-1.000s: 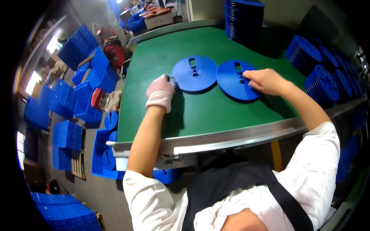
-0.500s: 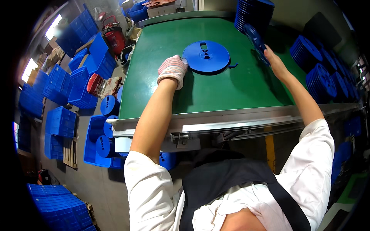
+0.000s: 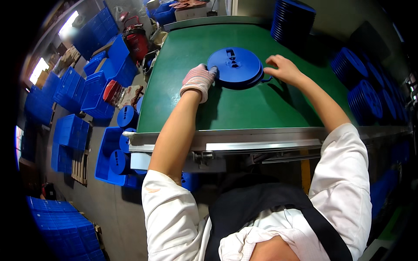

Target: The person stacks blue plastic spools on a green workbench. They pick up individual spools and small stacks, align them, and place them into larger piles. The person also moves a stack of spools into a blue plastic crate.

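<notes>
A round blue plastic reel (image 3: 244, 66) with a slot and small cut-outs at its centre lies on the green work surface. At its left rim is my left hand (image 3: 198, 80), in a striped knit glove, thumb over the edge and fingers closed on it. My bare right hand (image 3: 283, 70) hovers just off the reel's right side, fingers bent and apart, holding nothing. Below the right fingertips, a short blue strip (image 3: 266, 79) sticks out from the reel's edge. Under the top disc a second rim shows; whether it is a separate piece I cannot tell.
A tall stack of blue reels (image 3: 292, 21) stands at the far right of the green surface (image 3: 183, 117). More reel stacks (image 3: 365, 101) lie along the right side. A metal edge (image 3: 261, 145) runs along the front. Blue crates (image 3: 69, 130) stand on the floor at left.
My right hand has come left from near the far stack toward the middle reel and no longer holds a blue disc. The middle reel looks thicker. My left hand stays at its rim.
</notes>
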`<state>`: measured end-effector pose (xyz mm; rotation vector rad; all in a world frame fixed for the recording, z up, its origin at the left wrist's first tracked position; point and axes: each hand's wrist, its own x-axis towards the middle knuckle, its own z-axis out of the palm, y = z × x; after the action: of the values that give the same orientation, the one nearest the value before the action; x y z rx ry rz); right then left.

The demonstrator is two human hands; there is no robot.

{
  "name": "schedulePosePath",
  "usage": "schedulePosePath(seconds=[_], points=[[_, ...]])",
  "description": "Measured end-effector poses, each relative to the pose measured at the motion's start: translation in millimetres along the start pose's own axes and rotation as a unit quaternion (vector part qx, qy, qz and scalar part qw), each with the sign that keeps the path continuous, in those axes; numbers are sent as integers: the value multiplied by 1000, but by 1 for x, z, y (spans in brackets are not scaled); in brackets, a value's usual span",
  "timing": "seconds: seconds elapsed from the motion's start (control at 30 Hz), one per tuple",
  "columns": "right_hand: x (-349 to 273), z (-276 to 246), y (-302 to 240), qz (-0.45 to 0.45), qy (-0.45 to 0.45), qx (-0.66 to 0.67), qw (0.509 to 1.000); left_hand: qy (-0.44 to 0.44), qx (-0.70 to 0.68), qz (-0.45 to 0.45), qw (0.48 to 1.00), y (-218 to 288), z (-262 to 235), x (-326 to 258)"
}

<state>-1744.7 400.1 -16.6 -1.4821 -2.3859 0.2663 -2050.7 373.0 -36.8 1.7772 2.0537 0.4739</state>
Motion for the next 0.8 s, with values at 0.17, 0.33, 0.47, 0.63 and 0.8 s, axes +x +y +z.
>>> schedulePosePath(seconds=[0.17, 0.33, 0.47, 0.63, 0.8], points=[[-30, 9, -4, -128, -16, 8, 992, 2, -1, -2, 1000, 0, 2, 3], [-23, 5, 3, -101, -23, 26, 994, 10, 17, 10, 1000, 1, 0, 1], [7, 9, 23, 76, 22, 278, 957, -7, 6, 3, 1000, 3, -5, 0], [36, 38, -24, 179, -14, 382, 907, -33, -1, 17, 999, 7, -10, -7], [37, 58, -36, 171, 193, 386, 886, -36, -77, 34, 996, -1, -1, 7]])
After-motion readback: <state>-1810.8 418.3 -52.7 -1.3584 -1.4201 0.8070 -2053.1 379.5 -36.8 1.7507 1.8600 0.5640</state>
